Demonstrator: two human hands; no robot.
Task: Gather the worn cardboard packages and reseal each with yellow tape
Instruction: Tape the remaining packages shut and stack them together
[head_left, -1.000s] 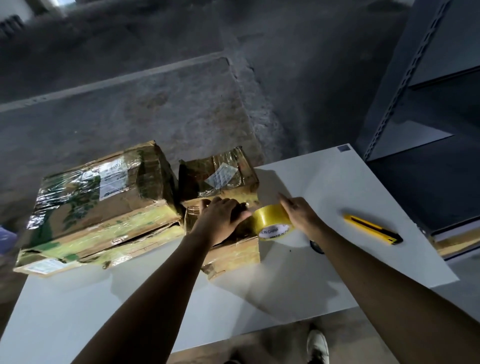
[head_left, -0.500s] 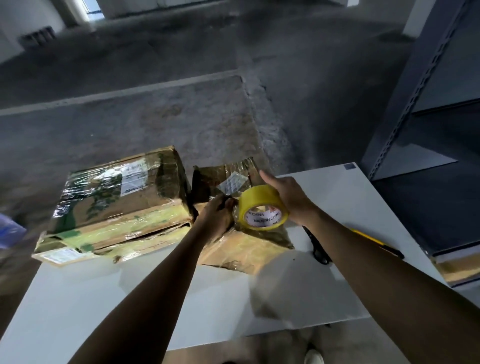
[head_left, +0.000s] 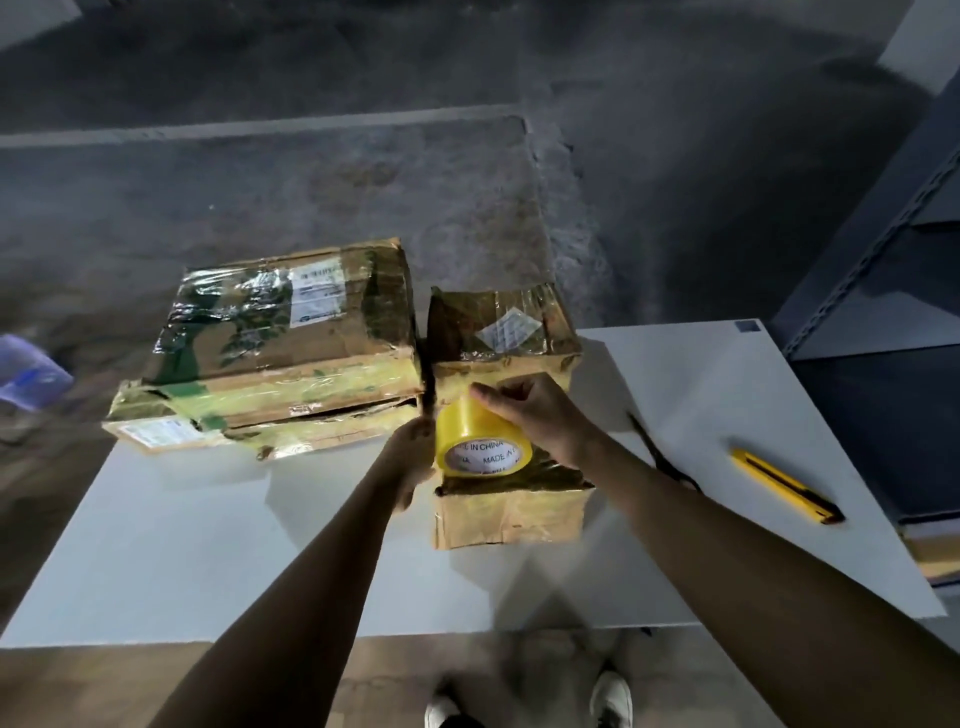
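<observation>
Right hand (head_left: 540, 415) grips tape roll (head_left: 480, 441) atop small box (head_left: 511, 514); left hand (head_left: 415, 454) just left of roll (fingers hidden, can't tell) at box's left edge.

Straight ahead of my left hand (head_left: 415, 457) fingers, the large package (head_left: 270, 343) blocks the way. Just to their right the tape roll (head_left: 480, 441) sits on the low package (head_left: 511, 514). Only a narrow dark slit separates the large package from the taller package (head_left: 506, 327) behind the roll. Left of those fingers and nearer to me, the table (head_left: 208, 545) lies bare, so I have room there. My right hand (head_left: 540, 415) fingers face the taller package's front wall. To their right, black scissors (head_left: 660, 457) lie just beside the forearm, then bare table, then a yellow utility knife (head_left: 784, 483). A metal shelf (head_left: 883, 234) walls off that side.
</observation>
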